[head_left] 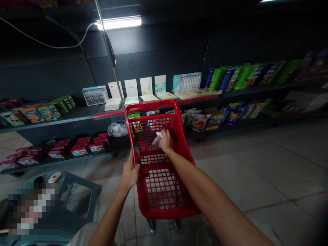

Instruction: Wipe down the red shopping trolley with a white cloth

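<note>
A small red shopping cart (143, 213) stands in front of me, its grid basket facing up. My left hand (130, 172) is closed round the cart's left rim. Inside the basket, near its upper back panel, my right hand (166, 139) is closed on a crumpled whitish cloth (156, 137). The cloth lies close to the red grid; whether it touches is too blurred to tell. A thin metal pole (115, 73) rises from the cart's upper left corner.
Behind the cart runs a dark shelf (84, 113) with books (132, 88), green and blue packets (242, 77) and boxed goods (33, 114). Red packages (79, 147) fill the lower shelf. A grey-blue plastic stool (94, 188) stands at lower left. A lamp (123, 23) glows above.
</note>
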The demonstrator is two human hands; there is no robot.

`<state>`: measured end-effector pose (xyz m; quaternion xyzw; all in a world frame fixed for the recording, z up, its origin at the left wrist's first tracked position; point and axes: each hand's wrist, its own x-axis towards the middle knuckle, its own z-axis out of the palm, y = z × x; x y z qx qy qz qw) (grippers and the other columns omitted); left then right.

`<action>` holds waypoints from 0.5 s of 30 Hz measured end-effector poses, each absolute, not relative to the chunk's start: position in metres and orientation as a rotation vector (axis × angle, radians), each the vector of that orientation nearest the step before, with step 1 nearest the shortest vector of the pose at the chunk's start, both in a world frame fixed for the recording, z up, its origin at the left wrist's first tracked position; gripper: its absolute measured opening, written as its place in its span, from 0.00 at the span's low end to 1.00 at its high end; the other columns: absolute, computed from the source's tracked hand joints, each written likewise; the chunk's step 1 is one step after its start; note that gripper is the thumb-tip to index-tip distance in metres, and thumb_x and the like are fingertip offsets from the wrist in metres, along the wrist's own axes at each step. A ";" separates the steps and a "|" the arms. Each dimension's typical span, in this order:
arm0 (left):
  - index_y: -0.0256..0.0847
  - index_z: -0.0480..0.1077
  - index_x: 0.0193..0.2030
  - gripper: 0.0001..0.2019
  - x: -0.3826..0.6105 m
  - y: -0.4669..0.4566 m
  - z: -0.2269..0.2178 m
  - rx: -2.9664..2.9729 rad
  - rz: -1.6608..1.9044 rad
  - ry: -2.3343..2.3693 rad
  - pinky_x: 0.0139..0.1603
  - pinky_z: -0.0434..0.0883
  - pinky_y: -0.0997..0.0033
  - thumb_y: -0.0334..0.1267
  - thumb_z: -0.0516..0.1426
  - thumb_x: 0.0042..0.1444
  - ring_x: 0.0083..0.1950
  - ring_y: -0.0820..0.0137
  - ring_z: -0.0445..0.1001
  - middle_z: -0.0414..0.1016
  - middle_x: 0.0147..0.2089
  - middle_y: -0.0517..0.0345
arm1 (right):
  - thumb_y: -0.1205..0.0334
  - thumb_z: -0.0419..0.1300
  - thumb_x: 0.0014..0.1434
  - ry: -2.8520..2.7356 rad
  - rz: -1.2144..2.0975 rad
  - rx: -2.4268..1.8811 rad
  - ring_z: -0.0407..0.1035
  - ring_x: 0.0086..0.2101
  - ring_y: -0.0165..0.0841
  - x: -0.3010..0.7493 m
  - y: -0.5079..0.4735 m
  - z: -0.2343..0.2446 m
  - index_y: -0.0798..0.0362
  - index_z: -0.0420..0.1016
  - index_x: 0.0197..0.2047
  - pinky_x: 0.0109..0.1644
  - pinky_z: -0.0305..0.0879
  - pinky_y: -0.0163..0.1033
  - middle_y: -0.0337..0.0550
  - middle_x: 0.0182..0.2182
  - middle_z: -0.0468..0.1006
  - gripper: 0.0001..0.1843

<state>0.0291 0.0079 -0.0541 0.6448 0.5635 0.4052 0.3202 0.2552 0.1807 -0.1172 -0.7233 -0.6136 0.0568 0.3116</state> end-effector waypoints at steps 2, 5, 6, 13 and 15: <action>0.41 0.51 0.77 0.42 0.029 0.008 -0.053 1.693 1.062 1.475 0.62 0.70 0.60 0.31 0.51 0.53 0.55 0.61 0.78 0.78 0.60 0.55 | 0.61 0.52 0.65 -1.451 0.033 -1.752 0.72 0.49 0.37 0.258 0.187 -0.094 0.52 0.71 0.59 0.51 0.69 0.39 0.52 0.58 0.71 0.20; 0.40 0.51 0.77 0.42 0.029 0.009 -0.054 1.695 1.053 1.480 0.62 0.70 0.61 0.30 0.51 0.53 0.55 0.62 0.78 0.79 0.59 0.55 | 0.65 0.49 0.64 -1.237 -0.043 -1.581 0.69 0.51 0.37 0.262 0.194 -0.066 0.53 0.71 0.57 0.52 0.68 0.39 0.52 0.55 0.69 0.20; 0.40 0.51 0.77 0.41 0.029 0.010 -0.055 1.699 1.049 1.482 0.62 0.70 0.61 0.30 0.51 0.53 0.55 0.62 0.78 0.80 0.58 0.55 | 0.66 0.48 0.63 -1.161 -0.053 -1.558 0.68 0.52 0.38 0.261 0.195 -0.061 0.54 0.70 0.58 0.54 0.67 0.39 0.53 0.54 0.68 0.21; 0.40 0.54 0.76 0.41 0.031 0.015 -0.062 1.720 1.096 1.471 0.67 0.66 0.58 0.31 0.52 0.52 0.60 0.60 0.76 0.77 0.63 0.55 | 0.70 0.53 0.58 -1.494 0.267 -1.380 0.69 0.52 0.37 0.197 0.187 -0.076 0.56 0.69 0.58 0.60 0.65 0.39 0.53 0.52 0.73 0.23; 0.39 0.55 0.76 0.41 0.032 0.016 -0.062 1.715 1.106 1.464 0.67 0.66 0.59 0.30 0.52 0.51 0.61 0.60 0.75 0.75 0.65 0.54 | 0.70 0.55 0.58 -1.677 0.439 -1.304 0.70 0.52 0.36 0.169 0.183 -0.090 0.53 0.69 0.59 0.59 0.66 0.38 0.48 0.53 0.76 0.25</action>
